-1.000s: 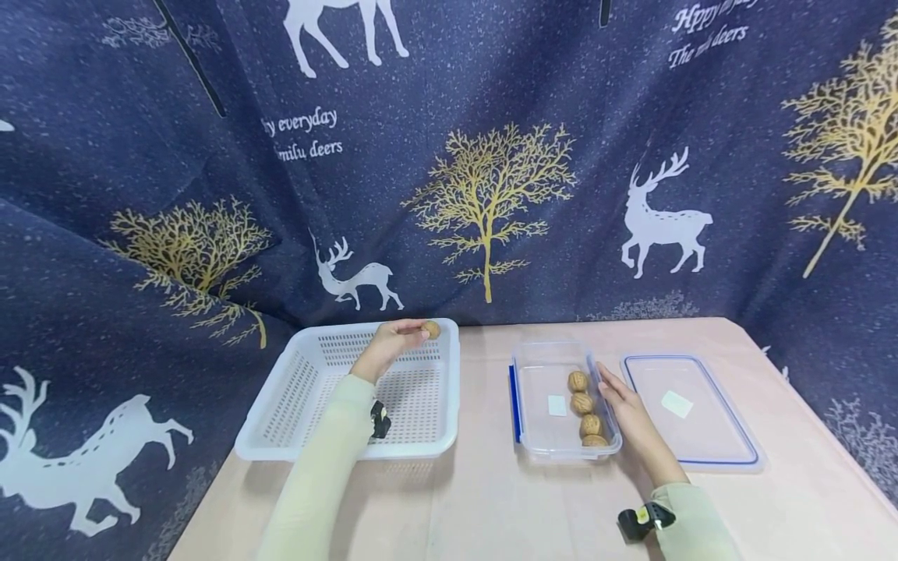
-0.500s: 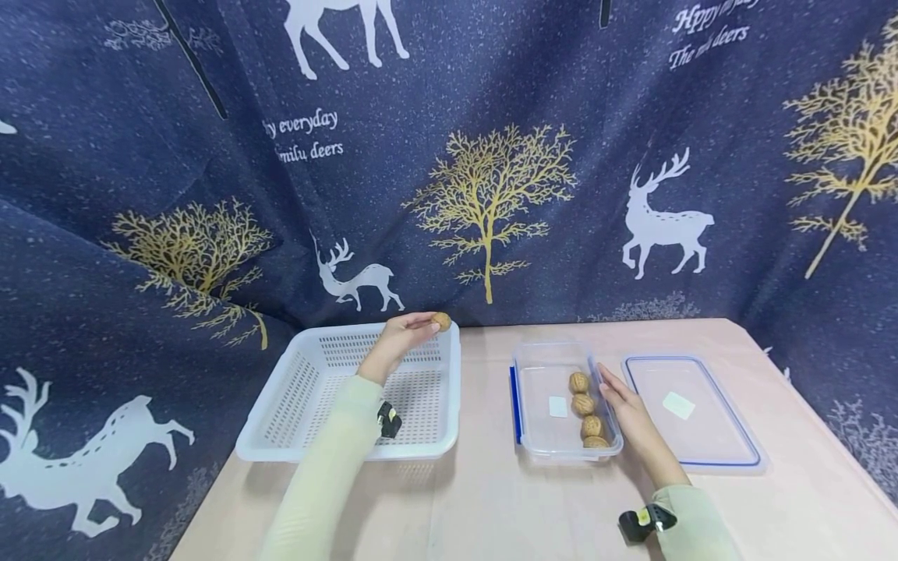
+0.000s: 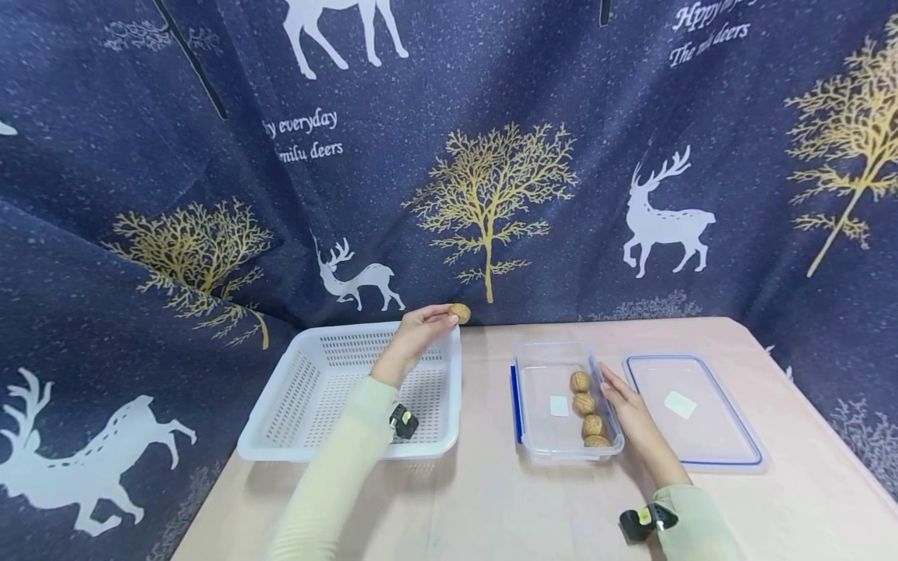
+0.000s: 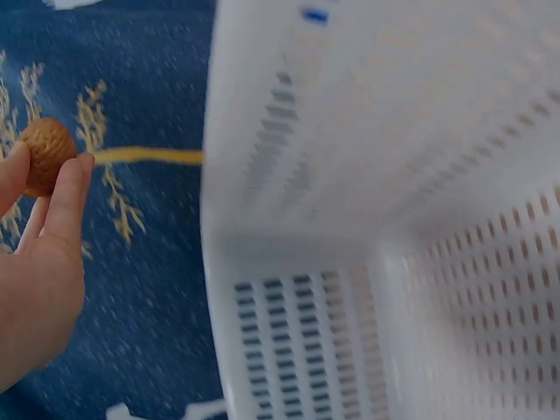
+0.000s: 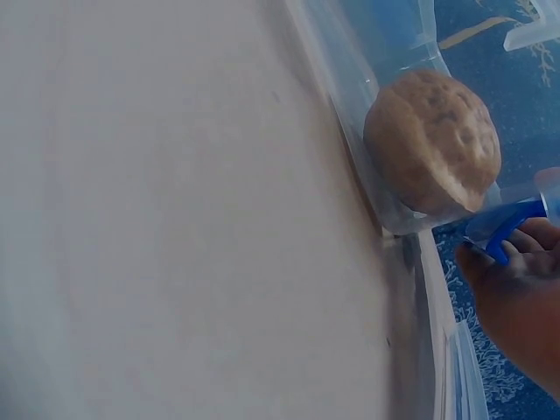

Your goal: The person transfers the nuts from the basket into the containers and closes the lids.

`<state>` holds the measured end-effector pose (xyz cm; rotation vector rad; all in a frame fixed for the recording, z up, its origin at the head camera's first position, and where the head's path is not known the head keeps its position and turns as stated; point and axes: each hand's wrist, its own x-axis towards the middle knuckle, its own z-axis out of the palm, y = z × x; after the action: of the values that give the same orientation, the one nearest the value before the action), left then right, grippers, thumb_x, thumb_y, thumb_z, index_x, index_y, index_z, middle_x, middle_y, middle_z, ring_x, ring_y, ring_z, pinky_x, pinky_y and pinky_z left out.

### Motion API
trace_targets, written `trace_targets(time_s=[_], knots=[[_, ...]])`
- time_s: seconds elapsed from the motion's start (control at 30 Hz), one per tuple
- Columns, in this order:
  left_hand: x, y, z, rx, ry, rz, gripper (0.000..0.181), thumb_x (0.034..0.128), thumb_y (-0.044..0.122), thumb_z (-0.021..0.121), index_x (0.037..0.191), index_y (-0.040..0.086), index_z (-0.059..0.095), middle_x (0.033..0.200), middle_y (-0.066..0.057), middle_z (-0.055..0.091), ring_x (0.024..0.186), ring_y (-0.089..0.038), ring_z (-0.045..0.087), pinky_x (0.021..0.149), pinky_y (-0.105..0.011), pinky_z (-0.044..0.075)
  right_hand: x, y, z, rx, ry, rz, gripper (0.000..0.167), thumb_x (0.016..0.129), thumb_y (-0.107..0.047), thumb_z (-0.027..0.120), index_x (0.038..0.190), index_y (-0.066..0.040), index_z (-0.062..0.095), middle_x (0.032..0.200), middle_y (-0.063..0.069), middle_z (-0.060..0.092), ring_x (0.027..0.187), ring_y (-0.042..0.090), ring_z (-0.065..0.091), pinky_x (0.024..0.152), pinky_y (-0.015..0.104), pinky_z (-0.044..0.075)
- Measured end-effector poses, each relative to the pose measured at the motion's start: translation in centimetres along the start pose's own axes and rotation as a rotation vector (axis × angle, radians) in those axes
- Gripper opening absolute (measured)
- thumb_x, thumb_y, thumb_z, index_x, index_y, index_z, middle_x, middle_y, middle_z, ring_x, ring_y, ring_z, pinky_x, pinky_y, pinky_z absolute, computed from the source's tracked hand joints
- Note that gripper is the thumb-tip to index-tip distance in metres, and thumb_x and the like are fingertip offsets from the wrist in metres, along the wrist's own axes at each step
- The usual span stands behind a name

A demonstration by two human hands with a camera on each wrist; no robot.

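My left hand (image 3: 414,340) pinches a walnut (image 3: 459,313) between thumb and fingertips above the right rear corner of a white perforated basket (image 3: 245,436). In the left wrist view the pinched walnut (image 4: 48,153) shows beyond the basket's side wall. My right hand (image 3: 631,417) holds the right side of a clear plastic food container (image 3: 536,448), thumb and fingers about its blue side clip (image 5: 516,227). Several walnuts (image 3: 584,403) lie in a row along that container's right wall. One of these walnuts (image 5: 433,140) shows large through the plastic in the right wrist view.
A clear lid (image 3: 694,428) with a blue seal lies flat right of the container. The pale pink tabletop (image 3: 484,506) ends at a dark blue curtain (image 3: 449,195) behind. A blue clip (image 3: 517,405) hangs on the container's left side.
My left hand has carried the walnut right and slightly upward, from over the basket to just past its right rear corner. The right hand and the container have stayed in place.
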<state>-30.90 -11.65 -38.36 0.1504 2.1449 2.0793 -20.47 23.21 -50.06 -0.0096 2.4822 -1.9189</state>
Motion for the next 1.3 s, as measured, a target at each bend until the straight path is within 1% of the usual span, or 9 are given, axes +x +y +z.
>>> trace_targets(time_s=[0.13, 0.27, 0.37, 0.6, 0.8, 0.93, 1.07, 1.17, 1.3], knots=[[-0.5, 0.6, 1.4, -0.008, -0.013, 0.009, 0.043, 0.0892, 0.007, 0.067, 0.130, -0.002, 0.055, 0.122, -0.019, 0.062, 0.111, -0.026, 0.062, 0.095, -0.028, 0.050, 0.0, 0.1, 0.0, 0.004, -0.003, -0.001, 0.055, 0.105, -0.030, 0.034, 0.153, -0.006, 0.018, 0.158, 0.021, 0.010, 0.143, 0.045, 0.004, 0.113, 0.062, 0.004], [-0.8, 0.9, 2.7, -0.046, -0.024, 0.022, 0.043, 0.0890, 0.005, 0.067, 0.130, -0.003, 0.056, 0.121, -0.020, 0.063, 0.111, -0.028, 0.062, 0.095, -0.030, 0.050, 0.0, 0.1, -0.1, 0.003, -0.002, -0.001, 0.056, 0.105, -0.031, 0.034, 0.153, -0.006, 0.018, 0.158, 0.021, 0.010, 0.143, 0.045, 0.005, 0.113, 0.062, 0.005], [-1.0, 0.9, 3.6, -0.066, -0.029, 0.027, 0.042, 0.0886, 0.004, 0.067, 0.129, -0.003, 0.056, 0.120, -0.020, 0.063, 0.108, -0.025, 0.064, 0.097, -0.031, 0.049, -0.1, 0.1, -0.1, 0.005, -0.002, 0.000, 0.056, 0.105, -0.031, 0.034, 0.153, -0.006, 0.018, 0.158, 0.021, 0.010, 0.143, 0.045, 0.005, 0.113, 0.063, 0.005], [-1.3, 0.7, 5.9, -0.057, -0.054, 0.024, 0.041, 0.0871, 0.005, 0.069, 0.126, -0.002, 0.059, 0.115, -0.015, 0.067, 0.095, -0.013, 0.064, 0.097, -0.032, 0.049, -0.1, 0.1, 0.0, 0.008, -0.007, 0.014, 0.055, 0.106, -0.030, 0.033, 0.153, -0.007, 0.016, 0.158, 0.021, 0.009, 0.143, 0.045, 0.005, 0.113, 0.062, 0.005], [-2.0, 0.5, 7.9, -0.072, -0.111, 0.026, 0.040, 0.0878, 0.004, 0.068, 0.126, -0.003, 0.058, 0.115, -0.017, 0.067, 0.097, -0.014, 0.065, 0.094, -0.030, 0.050, -0.1, 0.0, 0.0, 0.013, -0.015, 0.026, 0.054, 0.106, -0.026, 0.033, 0.153, -0.008, 0.015, 0.158, 0.020, 0.008, 0.143, 0.044, 0.003, 0.114, 0.061, 0.005], [-2.4, 0.0, 9.3, -0.099, -0.137, 0.006, 0.040, 0.0883, 0.004, 0.067, 0.126, -0.004, 0.058, 0.116, -0.017, 0.066, 0.100, -0.017, 0.065, 0.095, -0.030, 0.050, -0.1, -0.1, 0.0, 0.010, -0.015, 0.021, 0.054, 0.106, -0.026, 0.032, 0.153, -0.007, 0.015, 0.158, 0.020, 0.008, 0.143, 0.044, 0.002, 0.114, 0.062, 0.004], [-2.7, -0.8, 10.8, -0.142, -0.158, -0.017, 0.038, 0.0892, 0.000, 0.065, 0.126, -0.006, 0.057, 0.116, -0.019, 0.065, 0.097, -0.016, 0.065, 0.094, -0.029, 0.051, -0.1, -0.2, 0.0, 0.005, -0.010, 0.016, 0.054, 0.106, -0.025, 0.033, 0.153, -0.007, 0.016, 0.158, 0.020, 0.008, 0.143, 0.044, 0.003, 0.114, 0.062, 0.004], [-2.8, -1.5, 11.9, -0.170, -0.158, -0.014, 0.037, 0.0894, -0.003, 0.063, 0.125, -0.009, 0.056, 0.114, -0.022, 0.065, 0.094, -0.015, 0.065, 0.092, -0.030, 0.052, -0.1, -0.2, 0.0, 0.004, -0.009, 0.014, 0.053, 0.106, -0.025, 0.033, 0.153, -0.007, 0.016, 0.158, 0.019, 0.009, 0.144, 0.043, 0.003, 0.114, 0.061, 0.004], [-3.2, -2.7, 13.2, -0.208, -0.150, -0.034, 0.034, 0.0894, -0.005, 0.062, 0.123, -0.012, 0.056, 0.111, -0.023, 0.066, 0.097, -0.020, 0.066, 0.091, -0.030, 0.053, -0.2, -0.2, 0.0, -0.002, -0.012, 0.012, 0.054, 0.106, -0.026, 0.033, 0.153, -0.007, 0.017, 0.158, 0.020, 0.010, 0.143, 0.044, 0.003, 0.114, 0.061, 0.003]])
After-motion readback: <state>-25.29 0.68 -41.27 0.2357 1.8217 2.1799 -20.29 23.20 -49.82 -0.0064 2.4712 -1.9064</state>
